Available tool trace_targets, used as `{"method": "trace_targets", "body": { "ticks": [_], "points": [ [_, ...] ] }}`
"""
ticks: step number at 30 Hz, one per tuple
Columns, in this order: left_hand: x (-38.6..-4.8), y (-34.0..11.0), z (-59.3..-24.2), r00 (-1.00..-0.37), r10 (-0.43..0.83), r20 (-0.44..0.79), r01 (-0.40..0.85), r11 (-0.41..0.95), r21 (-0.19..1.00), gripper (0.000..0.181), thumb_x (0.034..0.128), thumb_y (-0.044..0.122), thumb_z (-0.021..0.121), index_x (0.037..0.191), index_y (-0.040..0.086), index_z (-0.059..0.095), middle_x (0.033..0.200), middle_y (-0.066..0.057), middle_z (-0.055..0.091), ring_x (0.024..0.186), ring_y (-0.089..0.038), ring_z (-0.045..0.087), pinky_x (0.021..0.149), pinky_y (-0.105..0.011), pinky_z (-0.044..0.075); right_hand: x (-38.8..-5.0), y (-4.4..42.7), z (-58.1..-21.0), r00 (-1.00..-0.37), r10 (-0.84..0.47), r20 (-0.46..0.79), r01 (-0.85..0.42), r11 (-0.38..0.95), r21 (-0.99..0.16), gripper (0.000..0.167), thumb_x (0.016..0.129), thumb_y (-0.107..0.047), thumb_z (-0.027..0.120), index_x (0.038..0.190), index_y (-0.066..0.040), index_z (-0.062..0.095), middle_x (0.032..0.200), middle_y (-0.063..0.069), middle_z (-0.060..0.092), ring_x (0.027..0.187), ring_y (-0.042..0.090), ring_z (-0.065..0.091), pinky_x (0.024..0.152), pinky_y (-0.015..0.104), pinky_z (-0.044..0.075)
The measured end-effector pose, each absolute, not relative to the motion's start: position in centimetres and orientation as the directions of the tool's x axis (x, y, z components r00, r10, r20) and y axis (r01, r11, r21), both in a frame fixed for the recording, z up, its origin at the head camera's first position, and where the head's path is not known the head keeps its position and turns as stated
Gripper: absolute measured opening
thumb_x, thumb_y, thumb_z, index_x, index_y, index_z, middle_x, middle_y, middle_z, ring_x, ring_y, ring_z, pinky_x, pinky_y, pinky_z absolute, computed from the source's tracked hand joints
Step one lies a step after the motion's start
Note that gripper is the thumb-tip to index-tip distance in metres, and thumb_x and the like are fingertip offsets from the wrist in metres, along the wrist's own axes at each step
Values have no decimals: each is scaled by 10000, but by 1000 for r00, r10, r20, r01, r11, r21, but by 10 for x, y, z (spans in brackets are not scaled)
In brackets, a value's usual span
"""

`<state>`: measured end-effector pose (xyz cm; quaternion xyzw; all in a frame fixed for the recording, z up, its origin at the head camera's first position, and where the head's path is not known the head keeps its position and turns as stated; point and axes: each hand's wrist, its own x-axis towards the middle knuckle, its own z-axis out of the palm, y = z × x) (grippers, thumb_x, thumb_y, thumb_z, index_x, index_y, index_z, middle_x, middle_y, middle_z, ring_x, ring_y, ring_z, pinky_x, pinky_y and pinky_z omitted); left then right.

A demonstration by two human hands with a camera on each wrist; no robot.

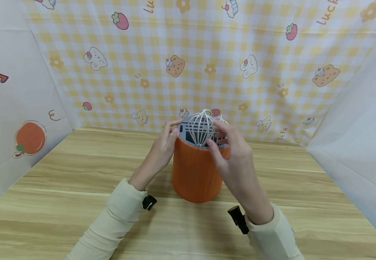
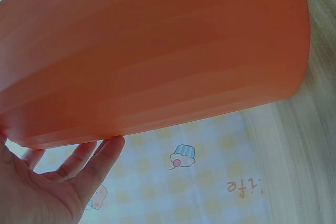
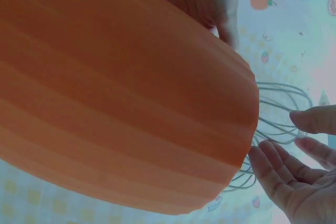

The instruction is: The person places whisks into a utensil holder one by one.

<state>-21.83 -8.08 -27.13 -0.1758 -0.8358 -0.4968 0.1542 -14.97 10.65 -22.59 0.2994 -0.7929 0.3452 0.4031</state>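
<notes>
An orange cylindrical container (image 1: pixel 197 173) stands upright, with a grey slotted insert (image 1: pixel 185 134) in its top. One wire whisk (image 1: pixel 201 126) sticks out there, its wire loops upward. Behind it to the right is a second whisk (image 1: pixel 222 118), partly covered by fingers. My left hand (image 1: pixel 162 146) rests against the container's left side at the rim; its fairly straight fingers (image 2: pixel 100 166) touch the outer wall. Around the whisk heads is my right hand (image 1: pixel 236 151), thumb and fingers apart and gently bent. Whether its fingertips touch the wires, I cannot tell. The whisk handles are hidden inside.
The container stands on a light wood-grain table (image 1: pixel 110 224). Behind the table hangs a yellow checked cloth (image 1: pixel 204 47) with cartoon prints. White printed cloth (image 1: pixel 16 94) hangs at the left, and plain white cloth (image 1: pixel 357 137) at the right.
</notes>
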Motion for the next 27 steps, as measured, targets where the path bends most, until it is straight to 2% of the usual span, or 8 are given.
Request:
{"method": "trace_targets", "body": {
  "ticks": [6,14,20,24,27],
  "points": [
    [-218,-81,-271,-885,142,444,458,442,772,419,990,391,252,1367,254,374,1098,-71,549,987,-228,541,880,-428,435,-148,106,-226,-553,-205,807,-683,666,-299,188,828,-41,666,1009,3,689,930,109,530,715,138,514,596,230,456],
    [-220,-81,-272,-890,140,433,449,425,786,410,989,396,261,1360,267,382,1143,-64,565,1022,-219,554,897,-428,446,-150,109,-228,-625,-310,716,-659,701,-272,245,841,-33,646,1079,-53,698,818,45,439,675,98,407,543,195,376],
    [-220,-81,-273,-889,146,433,452,426,784,413,990,398,259,1364,270,376,1113,-67,556,997,-225,549,878,-425,449,-149,113,-226,-599,-332,729,-696,666,-268,249,828,-9,653,1068,-55,701,780,43,447,650,90,393,537,192,363],
    [-219,-81,-273,-887,152,436,457,417,786,419,990,396,261,1372,265,372,1141,-64,557,1018,-223,547,900,-427,446,-149,121,-220,-548,-320,773,-736,624,-263,209,811,20,656,1002,-46,709,754,34,491,645,83,457,557,190,412],
    [-219,-81,-273,-887,157,435,459,412,787,425,991,402,261,1378,264,366,1159,-62,555,1031,-220,548,910,-428,448,-149,130,-215,-542,-288,790,-728,629,-271,167,814,14,653,963,-42,704,753,32,536,680,89,498,604,192,431]
  ]
}}
